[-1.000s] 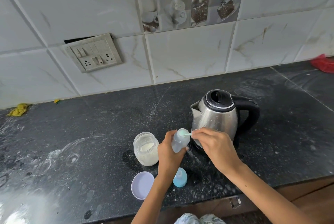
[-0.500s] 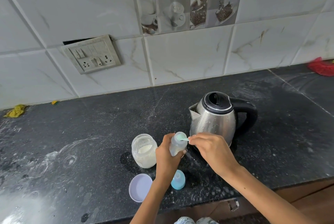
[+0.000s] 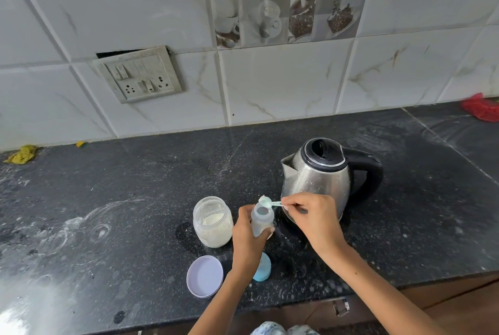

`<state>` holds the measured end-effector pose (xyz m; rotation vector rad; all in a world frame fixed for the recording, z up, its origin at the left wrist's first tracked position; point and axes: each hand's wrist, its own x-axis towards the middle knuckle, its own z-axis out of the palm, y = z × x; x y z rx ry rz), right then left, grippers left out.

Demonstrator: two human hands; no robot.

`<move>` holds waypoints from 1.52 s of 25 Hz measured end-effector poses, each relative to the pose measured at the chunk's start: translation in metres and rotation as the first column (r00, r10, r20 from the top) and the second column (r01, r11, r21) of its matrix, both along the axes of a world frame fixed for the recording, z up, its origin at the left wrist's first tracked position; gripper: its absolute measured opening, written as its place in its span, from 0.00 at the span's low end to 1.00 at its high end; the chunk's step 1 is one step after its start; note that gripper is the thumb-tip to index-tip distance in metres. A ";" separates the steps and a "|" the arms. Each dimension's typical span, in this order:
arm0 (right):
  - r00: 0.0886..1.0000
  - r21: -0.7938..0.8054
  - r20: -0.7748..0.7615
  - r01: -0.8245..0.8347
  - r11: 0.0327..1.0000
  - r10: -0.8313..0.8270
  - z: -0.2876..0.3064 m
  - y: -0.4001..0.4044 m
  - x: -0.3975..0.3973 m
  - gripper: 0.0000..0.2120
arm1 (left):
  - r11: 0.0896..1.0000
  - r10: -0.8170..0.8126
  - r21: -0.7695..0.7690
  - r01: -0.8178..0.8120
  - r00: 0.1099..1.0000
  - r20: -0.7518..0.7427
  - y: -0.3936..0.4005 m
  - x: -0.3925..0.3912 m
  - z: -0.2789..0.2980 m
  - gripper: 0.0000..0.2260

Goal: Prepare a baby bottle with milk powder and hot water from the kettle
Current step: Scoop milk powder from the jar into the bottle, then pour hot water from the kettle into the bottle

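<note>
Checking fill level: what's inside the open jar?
The jar holds white powder, filling roughly its lower half, with some dusting the glass above. Its lid lies off, on the counter. Nothing else shows inside.

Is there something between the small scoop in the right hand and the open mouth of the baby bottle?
Nothing visible is in the way. The small pale plastic scoop, pinched by the right hand, hangs just above the uncapped mouth of the translucent baby bottle, which the left hand grips. The bottle's blue cap lies on the black counter.
</note>
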<state>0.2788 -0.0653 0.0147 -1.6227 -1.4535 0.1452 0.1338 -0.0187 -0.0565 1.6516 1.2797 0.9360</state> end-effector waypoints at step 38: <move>0.909 0.145 -0.318 0.328 0.934 -0.270 0.024 -0.050 0.056 0.06 | 0.996 -0.090 -0.004 0.090 0.991 -0.096 -0.006 -0.005 0.015 0.38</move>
